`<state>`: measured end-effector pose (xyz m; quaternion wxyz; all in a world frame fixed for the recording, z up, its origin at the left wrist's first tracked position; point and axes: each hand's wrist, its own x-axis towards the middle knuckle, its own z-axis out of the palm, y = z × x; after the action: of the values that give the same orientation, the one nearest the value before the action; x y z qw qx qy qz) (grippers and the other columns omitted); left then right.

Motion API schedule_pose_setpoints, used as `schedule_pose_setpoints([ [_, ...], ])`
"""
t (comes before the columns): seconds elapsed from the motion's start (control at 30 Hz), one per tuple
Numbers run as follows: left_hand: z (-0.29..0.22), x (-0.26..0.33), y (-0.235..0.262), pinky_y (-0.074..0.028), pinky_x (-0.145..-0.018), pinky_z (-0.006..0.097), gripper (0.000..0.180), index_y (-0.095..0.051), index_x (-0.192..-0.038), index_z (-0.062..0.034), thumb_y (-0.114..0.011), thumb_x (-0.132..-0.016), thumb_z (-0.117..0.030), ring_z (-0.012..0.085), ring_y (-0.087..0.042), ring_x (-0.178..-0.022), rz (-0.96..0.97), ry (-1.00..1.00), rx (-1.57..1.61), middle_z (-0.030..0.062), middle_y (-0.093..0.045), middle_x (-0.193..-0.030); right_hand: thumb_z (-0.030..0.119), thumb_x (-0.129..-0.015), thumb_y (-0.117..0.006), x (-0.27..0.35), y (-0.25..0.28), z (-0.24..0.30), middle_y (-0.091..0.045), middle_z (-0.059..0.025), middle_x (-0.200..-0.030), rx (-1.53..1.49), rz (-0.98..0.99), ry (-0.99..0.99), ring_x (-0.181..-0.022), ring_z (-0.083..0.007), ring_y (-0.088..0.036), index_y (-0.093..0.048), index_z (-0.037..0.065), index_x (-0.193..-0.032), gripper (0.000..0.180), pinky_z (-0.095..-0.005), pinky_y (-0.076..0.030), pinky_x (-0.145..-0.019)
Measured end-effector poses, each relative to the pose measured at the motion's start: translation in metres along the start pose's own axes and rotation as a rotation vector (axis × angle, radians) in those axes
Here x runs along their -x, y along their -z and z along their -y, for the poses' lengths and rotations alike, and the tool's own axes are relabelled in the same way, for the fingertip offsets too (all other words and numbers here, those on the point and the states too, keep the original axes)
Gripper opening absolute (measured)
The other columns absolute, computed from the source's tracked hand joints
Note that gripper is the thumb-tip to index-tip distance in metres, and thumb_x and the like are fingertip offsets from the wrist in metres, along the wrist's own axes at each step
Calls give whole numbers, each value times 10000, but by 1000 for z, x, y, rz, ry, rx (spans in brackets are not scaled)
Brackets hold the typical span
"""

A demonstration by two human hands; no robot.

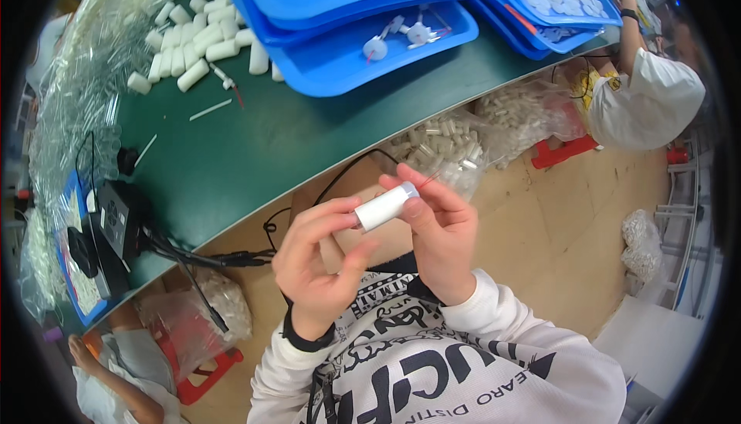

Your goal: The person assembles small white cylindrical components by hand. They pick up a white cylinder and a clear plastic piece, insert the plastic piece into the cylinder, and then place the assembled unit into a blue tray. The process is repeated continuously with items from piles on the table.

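Observation:
Between my two hands, above the floor in front of the table's edge, is a white cylinder point(381, 208), tilted with its right end higher. A pale translucent cap point(409, 190) sits at that end, and a thin red wire or thread sticks out beside it. My right hand point(446, 242) pinches the capped end, thumb in front and fingers behind. The curled fingertips of my left hand point(318, 258) are at the lower left end, while its thumb is held apart from the cylinder.
Blue trays point(340, 72) with white discs and rods lie stacked on the green table point(255, 142). White cylinders point(185, 53) and clear tubes point(73, 130) pile up at left, near a black box point(120, 219) with cables. Co-workers sit at right and lower left. Bagged parts point(448, 142) stand below the table.

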<state>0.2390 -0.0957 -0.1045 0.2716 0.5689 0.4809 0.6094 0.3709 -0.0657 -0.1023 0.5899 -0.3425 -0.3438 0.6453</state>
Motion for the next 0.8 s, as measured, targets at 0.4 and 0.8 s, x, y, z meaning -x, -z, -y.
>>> schedule_pose_setpoints([
  [0.4,-86,-59,21,-486,-761,326,394,-573,-1079,-20,-697,-723,-133,289,-599,-877,519,115,-476,145,-582,-1024,132,-813,-643,-117,187,-66,-628,-99,-860,437,-335,-87,-643,-145,-597,-588,-60,-1039,302,-260,-508,-570],
  [0.8,-23,-225,199,-483,-788,359,360,-615,-985,19,-660,-705,-203,326,-619,-864,203,327,-1406,221,-629,-942,348,-721,-700,-159,322,-185,-613,-213,-991,1545,-585,-54,-900,-324,-608,-519,13,-1132,560,-390,-458,-810],
])
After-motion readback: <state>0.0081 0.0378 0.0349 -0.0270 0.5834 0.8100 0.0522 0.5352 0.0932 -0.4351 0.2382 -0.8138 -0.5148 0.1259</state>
